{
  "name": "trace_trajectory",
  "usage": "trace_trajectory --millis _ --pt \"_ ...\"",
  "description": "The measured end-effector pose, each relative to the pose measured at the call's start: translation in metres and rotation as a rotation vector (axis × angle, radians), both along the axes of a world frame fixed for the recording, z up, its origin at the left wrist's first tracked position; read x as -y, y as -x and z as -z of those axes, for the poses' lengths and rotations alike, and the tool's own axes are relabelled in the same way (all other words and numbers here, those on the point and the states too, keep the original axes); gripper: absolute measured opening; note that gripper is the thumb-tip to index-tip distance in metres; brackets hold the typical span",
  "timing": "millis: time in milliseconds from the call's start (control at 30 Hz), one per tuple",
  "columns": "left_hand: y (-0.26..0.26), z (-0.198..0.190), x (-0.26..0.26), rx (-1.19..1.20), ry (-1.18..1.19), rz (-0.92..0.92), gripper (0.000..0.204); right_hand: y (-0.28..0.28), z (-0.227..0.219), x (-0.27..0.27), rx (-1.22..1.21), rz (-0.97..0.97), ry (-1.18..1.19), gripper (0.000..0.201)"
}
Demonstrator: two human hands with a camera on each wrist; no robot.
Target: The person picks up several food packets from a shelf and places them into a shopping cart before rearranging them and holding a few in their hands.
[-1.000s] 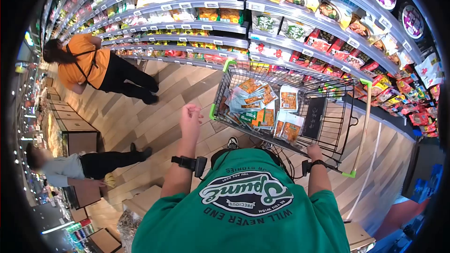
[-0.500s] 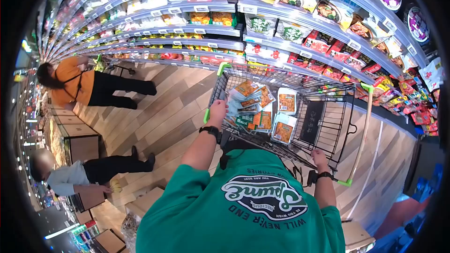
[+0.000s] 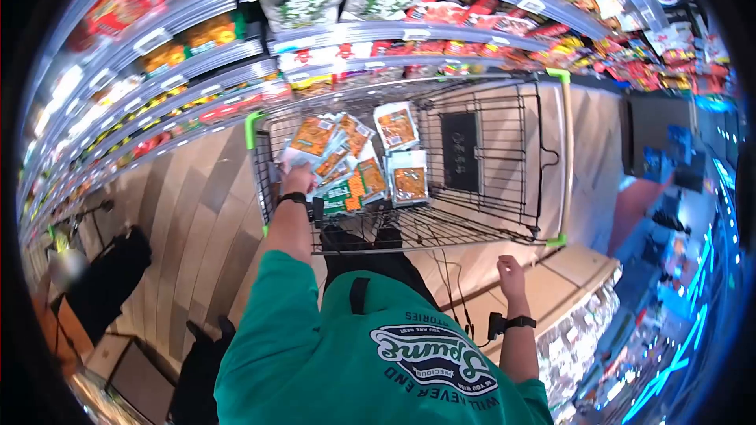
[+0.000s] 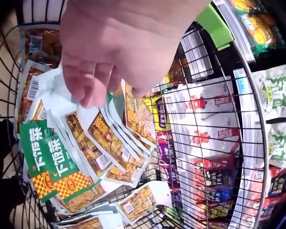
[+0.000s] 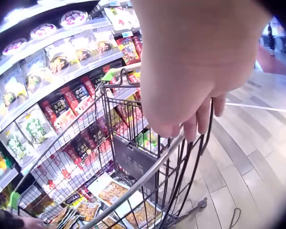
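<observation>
A wire shopping cart [image 3: 504,224] with green corner caps holds several flat food packets [image 3: 409,182] with orange pictures and pale edges. My left hand [image 3: 299,179] reaches into the cart's left end. In the left wrist view its curled fingers [image 4: 93,93] pinch the top of a fanned stack of packets [image 4: 109,138]; the thumb is mostly hidden. Green-labelled packets [image 4: 47,152] lie beside that stack. My right hand [image 3: 510,269] hangs beside the cart on the near side, its fingers loosely bent and holding nothing. The right wrist view has it overlapping the cart's rim [image 5: 155,167].
Shelves of bagged foods [image 3: 386,4] run along the cart's far side. A person in dark trousers [image 3: 110,275] is at the left. Brown boxes [image 3: 579,264] stand at the lower right, near a display of shiny packs [image 3: 579,323]. Cables [image 3: 453,291] hang below the cart.
My left hand has moved from outside the cart, over its rim, to the packets. My right hand has come away from the cart's near side. The view has turned right.
</observation>
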State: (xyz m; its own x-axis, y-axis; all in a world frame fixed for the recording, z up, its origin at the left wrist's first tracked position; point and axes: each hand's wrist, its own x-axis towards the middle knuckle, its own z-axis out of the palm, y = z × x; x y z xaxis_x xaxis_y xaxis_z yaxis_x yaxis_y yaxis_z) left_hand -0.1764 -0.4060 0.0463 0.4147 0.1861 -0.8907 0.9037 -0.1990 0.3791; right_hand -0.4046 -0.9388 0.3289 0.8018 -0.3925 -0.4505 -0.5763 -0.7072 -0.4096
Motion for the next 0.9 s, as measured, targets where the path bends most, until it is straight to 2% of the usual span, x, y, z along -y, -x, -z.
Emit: trace_trajectory --millis 67,100,133,200,233,267,333,400,433,467,533,567,600,633,667,700,733,767,800,867,900 --pt "-0.004 0.037 0.000 0.085 0.019 -0.229 0.037 0.022 -0.014 -0.017 -0.113 0.067 -0.003 0.023" --pt "-0.006 0.044 -0.002 0.080 0.049 -0.261 0.033 0.033 -0.017 -0.022 -0.109 0.082 -0.005 0.024" --pt "-0.008 0.033 0.003 0.073 0.057 -0.258 0.033 0.041 -0.022 -0.029 -0.109 0.093 -0.010 0.024" --pt "-0.010 0.007 0.013 0.355 -0.307 0.082 0.027 0.051 -0.033 -0.037 -0.144 0.121 -0.016 0.025" --pt "-0.012 -0.005 0.022 0.453 -0.274 0.019 0.027 0.054 -0.037 -0.039 -0.161 0.131 -0.018 0.026" --pt "-0.007 -0.020 0.024 0.951 -0.542 0.276 0.027 0.053 -0.039 -0.039 -0.174 0.141 -0.021 0.026" --pt "-0.008 -0.094 0.034 1.030 0.121 -0.013 0.027 0.039 -0.049 -0.045 -0.172 0.140 -0.026 0.026" --pt "0.000 -0.189 0.035 0.621 0.554 -0.153 0.028 0.010 -0.063 -0.061 -0.057 0.123 -0.082 0.026" --pt "0.002 -0.238 0.035 0.534 0.697 -0.196 0.029 0.002 -0.055 -0.053 -0.016 0.109 -0.128 0.028" --pt "0.007 -0.273 0.037 0.439 0.835 -0.235 0.030 -0.029 -0.081 -0.078 0.019 0.092 -0.197 0.034" --pt "0.020 -0.300 0.042 0.540 0.825 0.034 0.030 -0.070 -0.107 -0.106 0.103 0.046 -0.446 0.058" --pt "0.022 -0.324 0.048 0.518 0.872 0.052 0.029 -0.088 -0.123 -0.122 0.141 -0.030 -0.504 0.064" --pt "0.025 -0.317 0.054 0.560 1.043 0.121 0.028 -0.105 -0.142 -0.143 0.189 -0.139 -0.567 0.062" --pt "0.024 -0.343 0.063 0.525 1.112 0.100 0.027 -0.115 -0.155 -0.160 0.234 -0.248 -0.625 0.061" --pt "0.027 -0.369 0.076 0.490 1.177 0.075 0.027 -0.118 -0.160 -0.164 0.254 -0.245 -0.627 0.061" --pt "0.028 -0.377 0.087 0.504 1.172 0.092 0.027 -0.121 -0.164 -0.166 0.030 -0.254 -0.856 0.056" --pt "0.028 -0.384 0.095 0.561 1.282 0.172 0.028 -0.123 -0.167 -0.169 -0.204 -0.275 -1.077 0.052" --pt "0.029 -0.392 0.103 0.620 1.386 0.256 0.030 -0.117 -0.170 -0.176 -0.009 -0.300 -1.090 0.039" --pt "0.034 -0.406 0.114 0.651 1.366 0.267 0.030 -0.110 -0.169 -0.169 0.009 -0.330 -1.099 0.039" --pt "0.052 -0.432 0.136 0.684 1.431 -0.047 0.035 -0.098 -0.163 -0.149 -0.031 -0.211 -1.098 0.032" --pt "0.061 -0.422 0.143 0.744 1.424 0.029 0.046 -0.092 -0.173 -0.145 0.009 -0.135 -1.103 0.029"
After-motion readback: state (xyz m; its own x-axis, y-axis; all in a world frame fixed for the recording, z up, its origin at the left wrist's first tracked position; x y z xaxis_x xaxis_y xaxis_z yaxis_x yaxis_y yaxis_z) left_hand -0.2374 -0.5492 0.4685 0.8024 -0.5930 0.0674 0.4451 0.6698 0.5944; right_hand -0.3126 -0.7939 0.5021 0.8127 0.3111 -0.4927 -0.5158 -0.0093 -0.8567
